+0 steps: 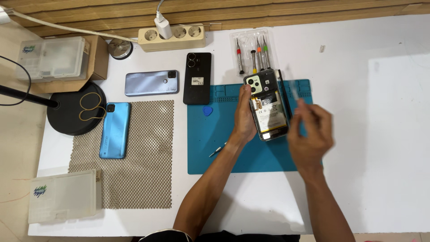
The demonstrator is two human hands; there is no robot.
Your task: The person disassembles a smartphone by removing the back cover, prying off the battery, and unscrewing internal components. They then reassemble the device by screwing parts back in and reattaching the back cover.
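Observation:
My left hand (244,118) grips the left edge of an opened phone (267,107), its back cover off and its battery and inner parts showing. It sits tilted over the blue work mat (233,154). My right hand (310,134) is blurred just right of the phone and holds a thin clear tool (293,87) that points up. A black stick tool (284,96) lies along the phone's right side.
A clear case of screwdrivers (253,51) lies behind the mat. A blue pick (208,110) and tweezers (218,149) rest on the mat. Three phones (197,78) (151,83) (115,130), a mesh pad (143,152), a power strip (172,36), a lamp base (74,110) and plastic boxes (62,195) sit left.

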